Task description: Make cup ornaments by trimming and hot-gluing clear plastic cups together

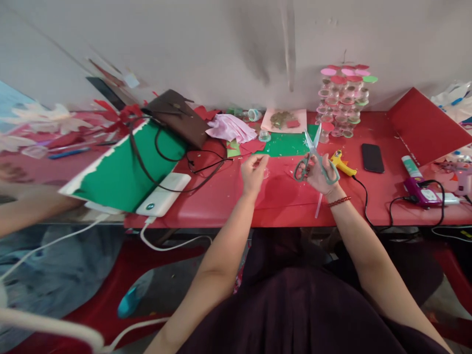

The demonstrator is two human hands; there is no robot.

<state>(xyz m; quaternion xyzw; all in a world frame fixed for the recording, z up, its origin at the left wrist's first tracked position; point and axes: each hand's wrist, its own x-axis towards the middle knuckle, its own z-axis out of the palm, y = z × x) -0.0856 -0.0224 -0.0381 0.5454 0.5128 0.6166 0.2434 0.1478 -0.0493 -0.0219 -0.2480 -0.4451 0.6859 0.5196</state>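
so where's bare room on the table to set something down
Bare red tabletop lies between the white rectangular power bank and left forearm; another patch lies just nearside of the black smartphone, between thin black cables. It's crowded at back left: dark brown bag, pink satiny cloth.

Wall (177,54): dull, soft shadows beyond left hand (253,173)
Tabletop (217,196): even, moderate light around it
Scissors (311,146): pale blades, fairly crisp, in right hand (320,176)
Co-worker's arm (37,207): blurred, edge-stretched, left of both
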